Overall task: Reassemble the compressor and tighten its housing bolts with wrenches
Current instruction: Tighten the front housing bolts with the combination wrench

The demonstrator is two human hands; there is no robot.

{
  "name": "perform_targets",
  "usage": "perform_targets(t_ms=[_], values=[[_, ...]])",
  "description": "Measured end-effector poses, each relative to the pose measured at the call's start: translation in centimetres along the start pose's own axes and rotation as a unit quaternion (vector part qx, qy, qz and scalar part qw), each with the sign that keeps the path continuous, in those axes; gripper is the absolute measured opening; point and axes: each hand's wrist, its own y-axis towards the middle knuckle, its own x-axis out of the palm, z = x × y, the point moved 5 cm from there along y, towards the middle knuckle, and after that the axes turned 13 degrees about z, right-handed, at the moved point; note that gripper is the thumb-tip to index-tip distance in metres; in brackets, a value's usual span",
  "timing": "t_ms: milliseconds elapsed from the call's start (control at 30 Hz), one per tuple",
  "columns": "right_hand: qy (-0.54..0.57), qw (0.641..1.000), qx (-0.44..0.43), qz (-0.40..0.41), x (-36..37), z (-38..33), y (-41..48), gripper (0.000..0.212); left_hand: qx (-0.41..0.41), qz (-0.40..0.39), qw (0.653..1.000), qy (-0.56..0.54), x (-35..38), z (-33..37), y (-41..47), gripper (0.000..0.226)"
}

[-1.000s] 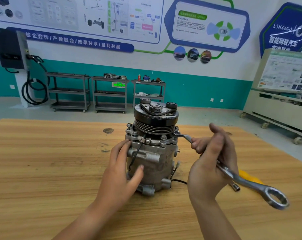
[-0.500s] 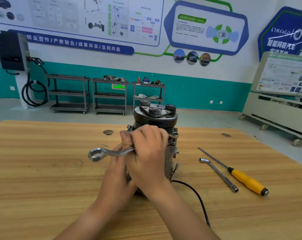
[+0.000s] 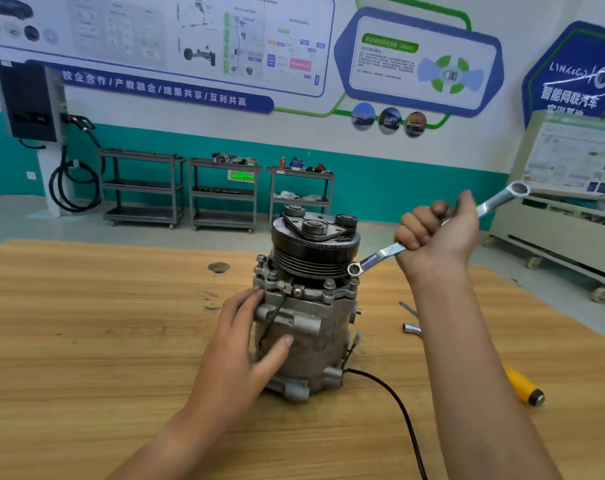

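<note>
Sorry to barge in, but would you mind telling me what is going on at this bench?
A person is working on a compressor standing upright on the wooden table. Their left hand rests against its side to steady it, while the right hand grips a ring wrench whose lower end sits at a bolt on the compressor's right side. A yellow-handled screwdriver lies nearby.

Screwdriver partly hidden, cable leaves bottom edge
</note>
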Motion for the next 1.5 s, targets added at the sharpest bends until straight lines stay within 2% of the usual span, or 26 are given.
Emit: perform_targets(t_ms=[333,667,833,967,1033,1200,1367,1500], values=[[-0.022,0.994,0.098,0.043,-0.7,1.5,3.3,0.043,0.01,0.017,1.0,-0.012,-0.4,0.2,0.5,0.054],[-0.057,0.976,0.211,0.026,-0.4,3.6,4.8,0.042,0.019,0.03,0.999,-0.021,-0.3,0.1,0.4,0.046],[-0.034,0.97,0.235,0.049,-1.3,4.3,5.4,0.043,0.02,0.032,0.999,-0.021,-0.3,0.1,0.3,0.046],[-0.01,0.969,0.234,0.08,-2.4,4.6,5.4,0.053,0.019,0.031,0.999,-0.021,-0.3,0.1,0.2,0.046],[-0.015,0.97,0.223,0.095,-2.4,4.7,5.4,0.046,0.021,0.032,0.999,-0.02,-0.2,0.1,0.2,0.046],[-0.103,0.972,0.202,0.066,-0.6,5.1,5.7,0.04,0.017,0.031,0.999,-0.019,-0.2,0.2,0.2,0.047],[-0.073,0.963,0.252,0.064,-1.2,6.2,5.4,0.045,0.012,0.034,0.999,-0.019,-0.3,0.4,0.1,0.047],[-0.03,0.967,0.243,0.073,-1.8,5.9,5.5,0.044,0.018,0.032,0.999,-0.015,-0.4,0.5,0.1,0.049]])
